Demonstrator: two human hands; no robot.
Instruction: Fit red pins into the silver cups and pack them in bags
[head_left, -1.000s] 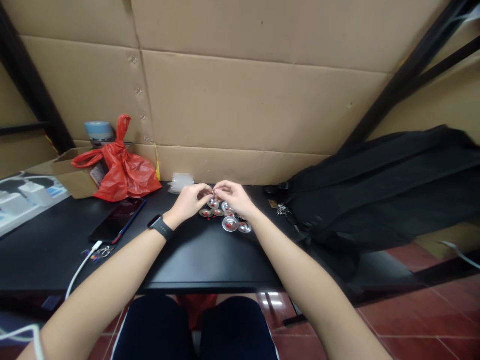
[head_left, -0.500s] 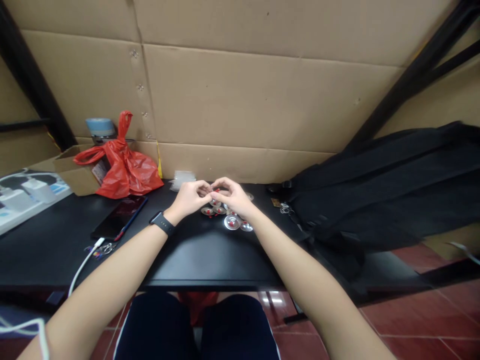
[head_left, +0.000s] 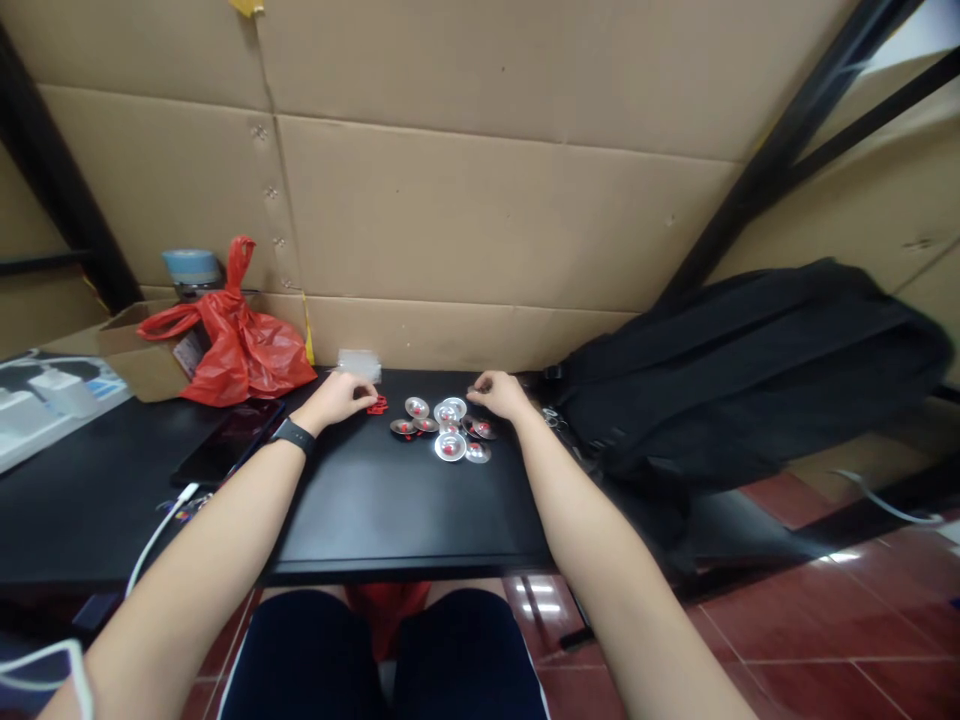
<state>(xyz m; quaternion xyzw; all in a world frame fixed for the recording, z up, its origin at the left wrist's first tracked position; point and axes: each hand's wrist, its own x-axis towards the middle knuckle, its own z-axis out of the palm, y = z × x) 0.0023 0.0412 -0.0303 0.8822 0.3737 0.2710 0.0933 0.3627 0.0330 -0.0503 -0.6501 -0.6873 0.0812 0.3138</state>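
Note:
Several small silver finger cymbals (head_left: 450, 447), domed discs with red bits at their centres, lie in a loose overlapping cluster on the black table. To their left, my left hand (head_left: 341, 398), wearing a dark watch, has thumb and forefinger pinched at a small pile of red straps (head_left: 377, 405); which strap is between the fingertips is hard to see. Behind the right end of the cluster, my right hand (head_left: 501, 393) has its fingers closed on a small dark-looking disc, apparently another finger cymbal (head_left: 477, 391), mostly hidden by the fingers.
Small clear plastic bags (head_left: 358, 364) lie behind my left hand. A phone (head_left: 229, 442), a red plastic bag (head_left: 247, 345), a cardboard box (head_left: 142, 350) and a power strip (head_left: 52, 420) stand left. A black backpack (head_left: 735, 370) fills the right; a cardboard wall (head_left: 465, 220) closes the back.
My hands, together above the cymbals before, have moved apart: the left to the red straps, the right to the cluster's far right. The cymbals now show uncovered, and the view has shifted slightly.

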